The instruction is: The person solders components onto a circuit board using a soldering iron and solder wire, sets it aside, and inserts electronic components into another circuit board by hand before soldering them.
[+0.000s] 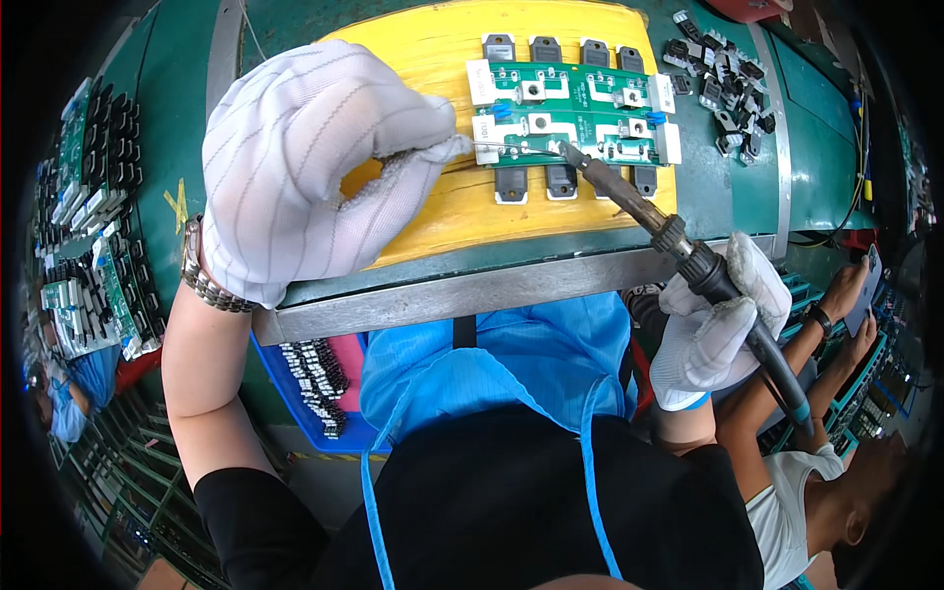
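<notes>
My left hand [305, 167], in a white striped glove, pinches a thin solder wire [511, 148] between thumb and fingertips. The wire runs rightward over a green circuit board [582, 110] that has black flat components along its far and near edges and white blocks at its ends. My right hand [726, 324], also gloved, grips a soldering iron [672, 236] by its dark handle. The iron slants up to the left, its tip over the lower half of the board, close to the wire's end. Whether tip and wire touch, I cannot tell. A yellow pad [433, 228] lies beneath the board.
Loose black components [728, 88] are heaped right of the pad. Stacked finished-looking boards [98, 187] stand at the far left. Below the metal table edge [472, 292] sits a blue bin [339, 440] holding small parts. At right, another person's hands hold a phone [865, 285].
</notes>
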The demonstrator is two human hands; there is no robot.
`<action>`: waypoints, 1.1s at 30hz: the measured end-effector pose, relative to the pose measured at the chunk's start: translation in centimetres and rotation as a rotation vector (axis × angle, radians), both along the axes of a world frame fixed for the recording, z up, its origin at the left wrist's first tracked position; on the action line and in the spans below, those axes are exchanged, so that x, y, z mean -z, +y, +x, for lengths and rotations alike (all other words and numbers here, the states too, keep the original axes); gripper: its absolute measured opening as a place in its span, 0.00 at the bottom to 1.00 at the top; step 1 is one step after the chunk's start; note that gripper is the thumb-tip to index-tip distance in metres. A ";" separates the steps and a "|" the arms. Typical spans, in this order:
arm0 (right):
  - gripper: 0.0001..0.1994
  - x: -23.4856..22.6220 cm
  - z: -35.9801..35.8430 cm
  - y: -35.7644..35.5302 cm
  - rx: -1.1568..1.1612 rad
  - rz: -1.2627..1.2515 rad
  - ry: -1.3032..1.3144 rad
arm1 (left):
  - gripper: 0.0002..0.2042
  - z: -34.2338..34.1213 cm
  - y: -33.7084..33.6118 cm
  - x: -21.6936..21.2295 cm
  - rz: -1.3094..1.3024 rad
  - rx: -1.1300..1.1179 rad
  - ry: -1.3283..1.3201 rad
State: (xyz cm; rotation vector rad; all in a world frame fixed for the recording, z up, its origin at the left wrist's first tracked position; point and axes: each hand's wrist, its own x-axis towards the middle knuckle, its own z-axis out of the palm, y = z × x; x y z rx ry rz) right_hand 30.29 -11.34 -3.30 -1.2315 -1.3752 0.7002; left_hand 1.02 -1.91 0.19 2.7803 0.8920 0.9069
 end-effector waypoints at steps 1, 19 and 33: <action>0.27 -0.1 -0.1 0.0 0.028 -0.005 -0.004 | 0.11 -0.1 0.0 0.1 0.000 0.001 -0.001; 0.23 -0.1 -0.3 0.0 -0.015 0.005 0.058 | 0.11 -0.2 -0.1 0.4 0.018 -0.042 -0.036; 0.20 -0.1 0.1 0.9 -0.115 0.103 -0.050 | 0.11 0.4 -0.4 0.4 0.033 -0.055 0.014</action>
